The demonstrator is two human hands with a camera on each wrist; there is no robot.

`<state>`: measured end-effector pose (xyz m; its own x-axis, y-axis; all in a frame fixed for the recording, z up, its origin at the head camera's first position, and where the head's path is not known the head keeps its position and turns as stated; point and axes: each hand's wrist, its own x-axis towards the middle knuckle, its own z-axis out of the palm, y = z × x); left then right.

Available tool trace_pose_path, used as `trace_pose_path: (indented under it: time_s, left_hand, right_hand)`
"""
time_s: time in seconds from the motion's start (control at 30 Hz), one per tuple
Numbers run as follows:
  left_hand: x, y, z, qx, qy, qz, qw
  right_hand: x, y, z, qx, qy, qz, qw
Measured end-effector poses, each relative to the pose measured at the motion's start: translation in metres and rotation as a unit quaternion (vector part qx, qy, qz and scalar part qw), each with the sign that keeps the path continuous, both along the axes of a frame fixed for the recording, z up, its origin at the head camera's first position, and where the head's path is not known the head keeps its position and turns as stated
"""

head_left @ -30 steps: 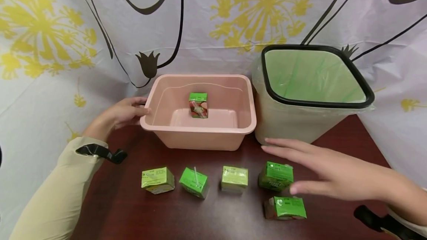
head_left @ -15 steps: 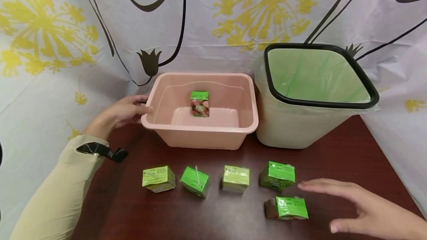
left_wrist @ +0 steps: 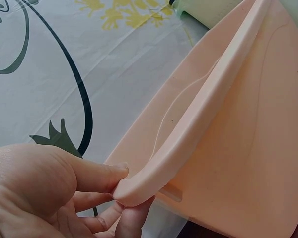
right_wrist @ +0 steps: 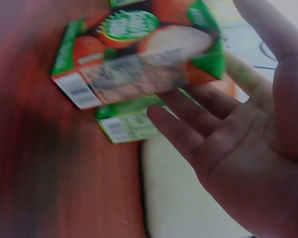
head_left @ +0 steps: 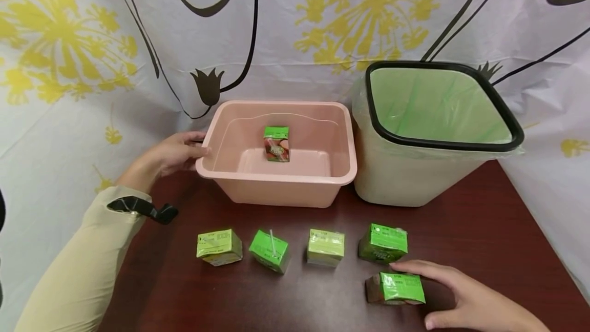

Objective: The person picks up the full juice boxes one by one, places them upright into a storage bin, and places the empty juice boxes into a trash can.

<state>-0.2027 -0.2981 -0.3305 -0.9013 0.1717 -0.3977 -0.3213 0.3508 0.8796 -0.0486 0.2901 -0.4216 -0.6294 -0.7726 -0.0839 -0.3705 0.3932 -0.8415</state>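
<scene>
My left hand (head_left: pixel 177 153) pinches the rim of a pink plastic basin (head_left: pixel 276 192) at its left end. The left wrist view shows the thumb above the rim and fingertips beneath it. Inside the basin leans one green-topped juice box (head_left: pixel 276 145). At the front right, my right hand (head_left: pixel 467 296) reaches around a green juice box (head_left: pixel 401 288). Its fingers extend along the far side and the thumb stays apart in front; the right wrist view is blurred, and I cannot tell whether any finger touches the box. Just behind it stands another green juice box (head_left: pixel 383 243).
To the left stand a yellow-green juice box (head_left: pixel 219 247), a green one with a straw (head_left: pixel 269 251) and a second yellow-green one (head_left: pixel 325 247). A lined bin with a black rim (head_left: pixel 444 145) stands right of the basin. A patterned cloth hangs behind.
My right hand has swept from above the boxes out to the right, then come back left and forward around the front right juice box. The left hand keeps its hold on the basin rim.
</scene>
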Motion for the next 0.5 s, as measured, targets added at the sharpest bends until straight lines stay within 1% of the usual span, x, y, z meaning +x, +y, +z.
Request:
trace_pose_path:
  time_s: [0.07,0.2,0.3,0.5]
  left_hand:
    - [0.000,0.000,0.000,0.000,0.001,0.001,1.0000]
    - [0.001,0.002,0.000,0.008,0.000,0.005,1.0000]
    - [0.001,0.003,0.001,0.012,0.000,0.005,0.9999]
    - [0.001,0.003,0.001,0.008,-0.001,0.005,1.0000]
  right_hand:
    - [0.000,-0.003,-0.007,-0.010,-0.002,0.002,0.9999]
    - [-0.001,-0.008,-0.019,-0.049,-0.037,0.006,0.9981]
    - [-0.002,-0.011,-0.026,-0.078,-0.040,0.009,0.9961]
    - [-0.006,-0.021,-0.036,-0.107,0.025,0.012,0.9939]
